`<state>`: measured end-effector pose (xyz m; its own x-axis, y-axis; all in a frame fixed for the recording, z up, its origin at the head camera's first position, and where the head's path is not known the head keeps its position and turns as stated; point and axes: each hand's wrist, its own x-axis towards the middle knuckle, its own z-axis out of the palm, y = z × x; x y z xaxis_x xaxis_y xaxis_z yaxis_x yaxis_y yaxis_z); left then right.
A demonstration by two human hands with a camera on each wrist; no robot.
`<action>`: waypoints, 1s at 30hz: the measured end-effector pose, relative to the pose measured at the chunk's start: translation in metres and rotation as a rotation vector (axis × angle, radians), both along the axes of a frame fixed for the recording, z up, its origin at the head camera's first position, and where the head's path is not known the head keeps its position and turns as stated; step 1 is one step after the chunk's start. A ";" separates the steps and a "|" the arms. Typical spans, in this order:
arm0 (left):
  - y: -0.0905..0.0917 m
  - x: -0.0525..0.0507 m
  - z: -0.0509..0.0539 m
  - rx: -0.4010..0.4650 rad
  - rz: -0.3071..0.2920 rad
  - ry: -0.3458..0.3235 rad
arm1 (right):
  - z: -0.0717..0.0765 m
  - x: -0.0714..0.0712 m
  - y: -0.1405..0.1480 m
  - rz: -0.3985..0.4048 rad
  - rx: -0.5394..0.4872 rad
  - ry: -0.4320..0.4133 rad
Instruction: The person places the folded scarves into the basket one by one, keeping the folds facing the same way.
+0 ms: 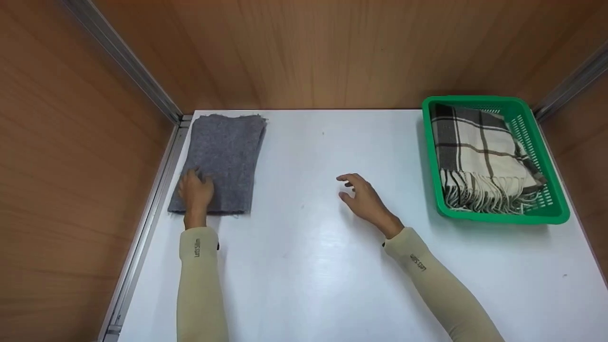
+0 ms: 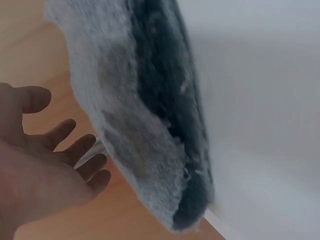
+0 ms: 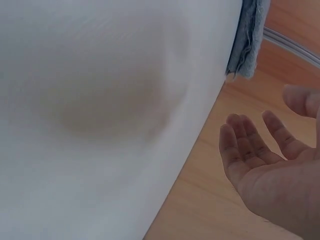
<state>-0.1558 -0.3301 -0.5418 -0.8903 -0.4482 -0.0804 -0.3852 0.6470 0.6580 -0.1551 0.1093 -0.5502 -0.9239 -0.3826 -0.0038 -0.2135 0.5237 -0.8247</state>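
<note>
A folded grey cloth point(image 1: 228, 156) lies at the far left of the white table, its layered edge showing in the left wrist view. Over its near left part is my left hand point(image 1: 195, 191); in the left wrist view the fingers point(image 2: 80, 150) are loosely bent and a gap separates them from the cloth. My right hand point(image 1: 365, 200) hovers above the middle of the table. Its fingers point(image 3: 247, 142) are relaxed and hold nothing, and the cloth's end appears beyond them in the right wrist view.
On the right stands a green plastic basket point(image 1: 503, 219) with a folded plaid scarf point(image 1: 479, 147) with fringe in it. Wooden panels point(image 1: 304, 52) with metal rails point(image 1: 142, 71) enclose the white table point(image 1: 294, 266) at the back and sides.
</note>
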 end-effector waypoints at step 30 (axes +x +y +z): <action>-0.033 -0.001 -0.003 0.027 -0.004 -0.208 | -0.018 0.000 -0.012 -0.026 -0.068 -0.099</action>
<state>-0.1567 -0.3633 -0.5446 -0.8551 -0.4396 -0.2750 -0.5120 0.6319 0.5819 -0.1548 0.0976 -0.5683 -0.9300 -0.3607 -0.0701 -0.1163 0.4699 -0.8750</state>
